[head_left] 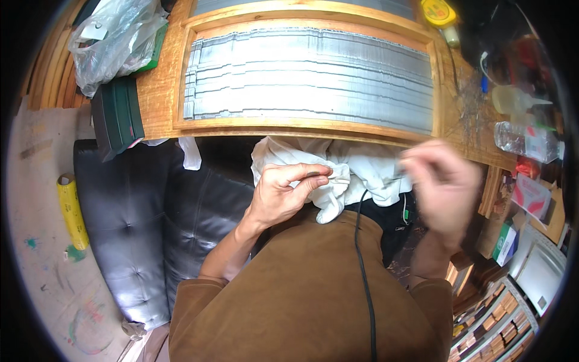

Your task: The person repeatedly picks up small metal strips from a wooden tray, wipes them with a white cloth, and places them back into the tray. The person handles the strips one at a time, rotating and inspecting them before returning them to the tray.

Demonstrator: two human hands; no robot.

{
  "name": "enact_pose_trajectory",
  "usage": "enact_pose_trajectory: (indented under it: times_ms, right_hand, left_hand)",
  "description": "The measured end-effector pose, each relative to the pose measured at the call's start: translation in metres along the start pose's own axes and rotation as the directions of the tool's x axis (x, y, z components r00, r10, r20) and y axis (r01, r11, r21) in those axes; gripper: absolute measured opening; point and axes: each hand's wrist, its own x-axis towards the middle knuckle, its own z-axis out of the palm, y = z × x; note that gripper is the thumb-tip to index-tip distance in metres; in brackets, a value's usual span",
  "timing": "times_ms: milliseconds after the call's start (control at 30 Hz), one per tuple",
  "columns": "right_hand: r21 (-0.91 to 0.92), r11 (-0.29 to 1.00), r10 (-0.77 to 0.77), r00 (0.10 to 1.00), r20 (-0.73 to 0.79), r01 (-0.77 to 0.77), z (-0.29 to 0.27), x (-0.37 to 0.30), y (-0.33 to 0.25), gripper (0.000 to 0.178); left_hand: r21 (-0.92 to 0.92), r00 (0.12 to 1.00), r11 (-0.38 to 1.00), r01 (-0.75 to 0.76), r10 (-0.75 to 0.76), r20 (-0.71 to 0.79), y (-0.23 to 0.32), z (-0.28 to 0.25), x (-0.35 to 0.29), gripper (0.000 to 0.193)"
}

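Observation:
My left hand [283,192] is raised over my lap, thumb and forefinger pinched on a small dark piece [313,174], too small to name. Behind its fingertips a white cloth [295,151] lies bunched over my lap, below the table's front edge. My right hand [445,187], smeared by motion, is held to the right of the cloth, near the table's front right corner. Its fingers are bent, but whether they hold anything is unclear. Ahead of both hands, a shallow wooden tray [439,90] on the table contains rows of thin silvery-grey strips [307,75].
A clear plastic bag [117,45] and a dark green box [117,114] sit at the table's left end. At right are a yellow tape measure [438,12] and a plastic bottle [528,142]. A black sofa [129,223] stands left; a black cord [363,259] hangs down my front.

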Motion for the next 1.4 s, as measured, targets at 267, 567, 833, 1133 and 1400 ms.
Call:
enact_pose_trajectory:
  times_ms: [267,567,833,1133,1400]
  right_hand:
    - [0.177,0.973,-0.177,0.974,0.142,0.151,0.084,-0.018,0.030,0.015]
    - [0.185,0.857,-0.492,0.870,0.024,0.480,0.074,0.007,-0.017,0.033]
    - [0.198,0.876,-0.461,0.884,0.078,0.439,0.067,0.047,-0.033,0.023]
    - [0.341,0.922,-0.272,0.936,0.224,0.186,0.095,0.008,0.023,0.020]
    - [0.388,0.921,-0.151,0.939,0.311,0.019,0.109,-0.005,0.047,0.015]
  left_hand:
    - [0.028,0.999,1.000,-0.013,0.011,0.048,0.012,-0.002,0.002,0.020]
    - [0.297,0.857,0.807,-0.510,0.505,0.101,0.066,-0.017,0.030,0.038]
    - [0.262,0.920,0.882,-0.391,0.386,0.074,0.080,-0.036,0.059,0.036]
    - [0.186,0.993,0.976,-0.114,0.113,0.014,0.027,-0.021,0.005,0.019]
    - [0.149,0.998,0.989,-0.018,0.026,-0.053,-0.001,-0.007,-0.013,0.016]
